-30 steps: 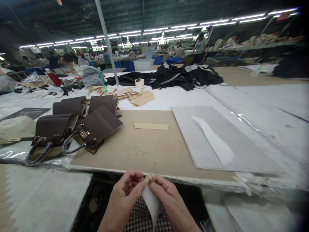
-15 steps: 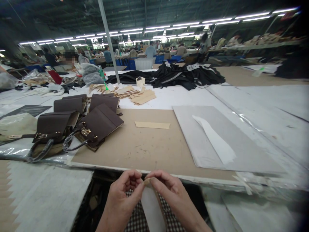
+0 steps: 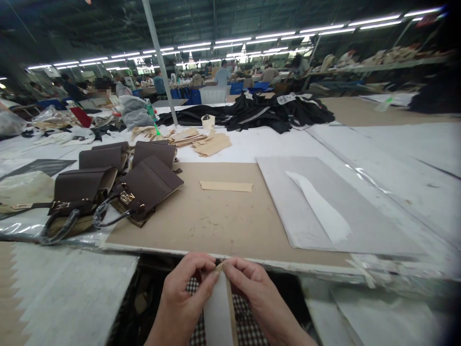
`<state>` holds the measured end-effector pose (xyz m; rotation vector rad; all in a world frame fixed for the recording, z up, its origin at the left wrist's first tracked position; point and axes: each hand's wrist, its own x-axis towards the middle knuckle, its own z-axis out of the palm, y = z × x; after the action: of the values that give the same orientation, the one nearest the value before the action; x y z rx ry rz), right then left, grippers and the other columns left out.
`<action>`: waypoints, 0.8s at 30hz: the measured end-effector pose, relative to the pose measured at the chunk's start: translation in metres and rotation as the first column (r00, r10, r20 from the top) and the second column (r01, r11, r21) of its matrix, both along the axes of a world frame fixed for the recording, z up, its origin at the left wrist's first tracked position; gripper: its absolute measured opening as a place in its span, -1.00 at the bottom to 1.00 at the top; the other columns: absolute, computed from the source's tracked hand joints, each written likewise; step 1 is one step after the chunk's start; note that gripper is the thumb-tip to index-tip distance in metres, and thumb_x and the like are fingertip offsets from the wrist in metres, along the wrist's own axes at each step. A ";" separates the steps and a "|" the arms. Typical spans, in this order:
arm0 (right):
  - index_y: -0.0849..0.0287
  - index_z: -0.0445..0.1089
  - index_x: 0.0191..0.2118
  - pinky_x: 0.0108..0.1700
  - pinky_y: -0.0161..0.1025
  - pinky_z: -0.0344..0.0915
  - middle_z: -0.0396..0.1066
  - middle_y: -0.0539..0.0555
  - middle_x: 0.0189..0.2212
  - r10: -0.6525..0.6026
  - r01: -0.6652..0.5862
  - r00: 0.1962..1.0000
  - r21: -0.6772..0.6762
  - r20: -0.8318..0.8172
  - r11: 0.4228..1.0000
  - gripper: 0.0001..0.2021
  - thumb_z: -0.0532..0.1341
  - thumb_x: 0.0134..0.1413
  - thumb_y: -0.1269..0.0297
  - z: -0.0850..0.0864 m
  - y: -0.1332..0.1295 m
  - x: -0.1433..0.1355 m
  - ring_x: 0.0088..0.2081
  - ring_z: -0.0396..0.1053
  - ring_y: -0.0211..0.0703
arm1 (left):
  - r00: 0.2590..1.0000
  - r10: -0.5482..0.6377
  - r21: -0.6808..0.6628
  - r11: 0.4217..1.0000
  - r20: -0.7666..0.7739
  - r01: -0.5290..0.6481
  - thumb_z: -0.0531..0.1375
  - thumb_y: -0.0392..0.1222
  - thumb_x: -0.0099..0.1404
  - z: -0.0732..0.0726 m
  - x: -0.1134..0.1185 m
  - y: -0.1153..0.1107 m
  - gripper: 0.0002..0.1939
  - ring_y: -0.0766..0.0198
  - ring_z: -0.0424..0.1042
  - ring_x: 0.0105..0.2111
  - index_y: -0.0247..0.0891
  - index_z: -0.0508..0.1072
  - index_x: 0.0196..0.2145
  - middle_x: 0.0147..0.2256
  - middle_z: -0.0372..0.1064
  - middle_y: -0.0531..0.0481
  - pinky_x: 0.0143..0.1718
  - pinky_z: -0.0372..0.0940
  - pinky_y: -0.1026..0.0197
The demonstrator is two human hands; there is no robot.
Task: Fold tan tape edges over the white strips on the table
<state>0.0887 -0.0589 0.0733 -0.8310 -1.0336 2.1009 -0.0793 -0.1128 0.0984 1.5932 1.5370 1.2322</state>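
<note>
Cream cup (image 3: 208, 123): I see something dark inside.
Left hand (image 3: 185, 290), right hand (image 3: 254, 288): fingers pinch the tan-edged white strip (image 3: 218, 312) at its top.
Hang: straighter than a second ago.

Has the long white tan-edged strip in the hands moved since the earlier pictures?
Yes: the lower part of the white tan-edged strip has swung left, judged against the flat brown board beyond.

white strip (image 3: 218, 310) cut off at bottom edge, its top partly hidden by fingers (image 3: 208, 287), distant workers (image 3: 222, 76) blurred
</note>
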 end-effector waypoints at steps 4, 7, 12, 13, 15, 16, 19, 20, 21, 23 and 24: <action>0.23 0.49 -0.28 -0.31 -0.34 0.19 0.37 0.00 -0.43 -0.026 0.026 1.000 -0.018 0.000 1.000 -0.65 0.32 0.25 -0.02 -0.002 0.000 0.001 -0.40 0.23 -0.27 | 0.968 0.026 0.192 0.981 -0.248 0.023 0.19 -0.32 0.41 -0.003 0.001 0.000 -0.90 0.33 0.48 -0.10 -0.16 0.48 -0.18 -0.09 0.45 -0.01 -0.04 0.36 0.36; 0.23 0.48 -0.30 -0.30 -0.34 0.18 0.35 -0.01 -0.44 -0.039 0.038 0.998 0.023 0.053 0.999 -0.63 0.31 0.26 -0.04 -0.004 0.001 0.002 -0.40 0.22 -0.27 | 0.922 0.052 0.292 0.954 -0.384 0.068 0.19 -0.37 0.39 -0.008 0.001 0.001 -0.81 0.30 0.49 -0.05 -0.19 0.48 -0.08 -0.06 0.46 -0.06 0.03 0.38 0.33; 0.21 0.48 -0.27 -0.29 -0.32 0.20 0.34 -0.02 -0.41 -0.049 0.037 0.989 0.088 0.139 0.995 -0.62 0.29 0.26 -0.07 -0.004 0.002 0.004 -0.37 0.21 -0.24 | 0.801 0.178 0.475 0.868 -0.571 0.146 0.17 -0.41 0.41 -0.013 0.003 0.003 -0.77 0.19 0.53 -0.07 -0.36 0.48 -0.01 -0.07 0.51 -0.21 0.02 0.45 0.23; 0.21 0.46 -0.28 -0.30 -0.33 0.20 0.33 -0.02 -0.42 -0.054 0.040 0.987 0.094 0.150 0.995 -0.62 0.28 0.26 -0.08 -0.004 0.002 0.003 -0.37 0.21 -0.24 | 0.770 0.212 0.504 0.849 -0.601 0.159 0.17 -0.41 0.40 -0.014 0.004 0.003 -0.77 0.17 0.54 -0.08 -0.39 0.48 0.00 -0.06 0.52 -0.23 0.00 0.46 0.20; 0.20 0.43 -0.31 -0.31 -0.33 0.19 0.32 -0.03 -0.43 -0.068 0.050 0.983 0.108 0.170 0.993 -0.61 0.27 0.27 -0.09 -0.001 0.001 0.003 -0.38 0.19 -0.25 | 0.724 0.261 0.537 0.825 -0.639 0.176 0.19 -0.42 0.39 -0.017 0.005 0.003 -0.76 0.12 0.55 -0.08 -0.43 0.48 0.00 -0.06 0.53 -0.28 -0.03 0.48 0.16; 0.19 0.42 -0.32 -0.32 -0.33 0.19 0.31 -0.04 -0.43 -0.077 0.056 0.981 0.119 0.177 0.991 -0.61 0.26 0.27 -0.09 0.000 0.000 0.002 -0.38 0.18 -0.24 | 0.711 0.276 0.545 0.819 -0.647 0.177 0.20 -0.42 0.38 -0.018 0.006 0.003 -0.76 0.11 0.56 -0.09 -0.44 0.49 0.00 -0.06 0.53 -0.30 -0.05 0.49 0.15; 0.18 0.40 -0.33 -0.29 -0.33 0.19 0.30 -0.05 -0.42 -0.101 0.068 0.975 0.164 0.197 0.984 -0.60 0.25 0.27 -0.10 0.005 -0.002 0.000 -0.36 0.16 -0.24 | 0.702 0.313 0.566 0.809 -0.640 0.156 0.21 -0.42 0.37 -0.022 0.009 0.003 -0.78 0.10 0.57 -0.13 -0.45 0.50 -0.03 -0.06 0.53 -0.32 -0.10 0.51 0.14; 0.18 0.40 -0.32 -0.27 -0.33 0.20 0.30 -0.05 -0.41 -0.106 0.069 0.974 0.179 0.202 0.981 -0.61 0.24 0.27 -0.10 0.005 -0.002 0.000 -0.35 0.16 -0.23 | 0.704 0.326 0.575 0.806 -0.631 0.142 0.21 -0.42 0.37 -0.023 0.009 0.004 -0.79 0.12 0.57 -0.15 -0.45 0.50 -0.05 -0.06 0.54 -0.32 -0.12 0.51 0.15; 0.17 0.39 -0.32 -0.26 -0.32 0.20 0.30 -0.04 -0.41 -0.111 0.071 0.972 0.190 0.208 0.979 -0.60 0.24 0.27 -0.11 0.005 -0.003 -0.001 -0.35 0.16 -0.23 | 0.706 0.337 0.581 0.803 -0.622 0.129 0.21 -0.42 0.37 -0.024 0.010 0.004 -0.81 0.13 0.58 -0.17 -0.44 0.51 -0.06 -0.07 0.54 -0.31 -0.13 0.51 0.15; 0.17 0.39 -0.32 -0.24 -0.32 0.21 0.30 -0.04 -0.40 -0.113 0.072 0.971 0.191 0.211 0.979 -0.60 0.23 0.27 -0.11 0.004 -0.004 -0.001 -0.34 0.15 -0.22 | 0.710 0.359 0.595 0.797 -0.606 0.105 0.21 -0.43 0.37 -0.025 0.011 0.005 -0.84 0.16 0.58 -0.19 -0.42 0.51 -0.10 -0.08 0.55 -0.29 -0.14 0.51 0.17; 0.17 0.38 -0.31 -0.24 -0.32 0.21 0.30 -0.04 -0.40 -0.112 0.075 0.972 0.182 0.207 0.980 -0.60 0.23 0.27 -0.11 0.003 -0.005 -0.002 -0.34 0.15 -0.22 | 0.709 0.372 0.603 0.792 -0.600 0.095 0.21 -0.43 0.37 -0.025 0.012 0.005 -0.84 0.16 0.58 -0.19 -0.42 0.51 -0.11 -0.09 0.56 -0.29 -0.15 0.50 0.18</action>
<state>0.0870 -0.0635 0.0763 -1.0161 -1.2458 1.8410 -0.0672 -0.1076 0.0737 2.6460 1.8445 1.3694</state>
